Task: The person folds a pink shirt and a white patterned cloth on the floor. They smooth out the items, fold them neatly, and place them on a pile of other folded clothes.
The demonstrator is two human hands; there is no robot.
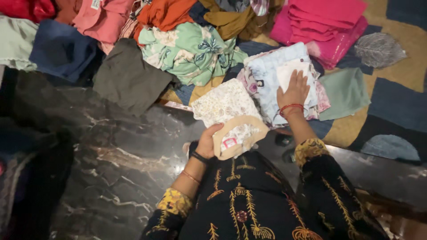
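Folded cream floral garment [229, 113], head view: you hold it by its near end, where the beige neck facing with a small label turns up toward you, and its long axis runs from your left hand [207, 142] up and slightly right toward the clothes heap. It lies just ahead of your lap, partly over the dark marbled floor [120, 155] and partly against the folded stack [278, 84] to its right, which it appears to touch along one edge. Your left hand is the nearer of the two to this piece: the fingers are curled around the collar edge in a narrow pinch, thumb on top, with a dark band and a thin bangle at the wrist. Your right hand [293, 91] lies well forward and to the right, palm down and fingers spread flat on a white folded piece [291, 71] that tops the pale blue and floral stack; it presses rather than grips, with a red thread at the wrist. Beyond both hands, loose garments lie in a heap: a green leaf-print cloth [191, 51], a grey-brown piece [126, 78], an orange one [162, 13], and folded pink fabrics [327, 26] on a patchwork rug [391, 100] to the right.
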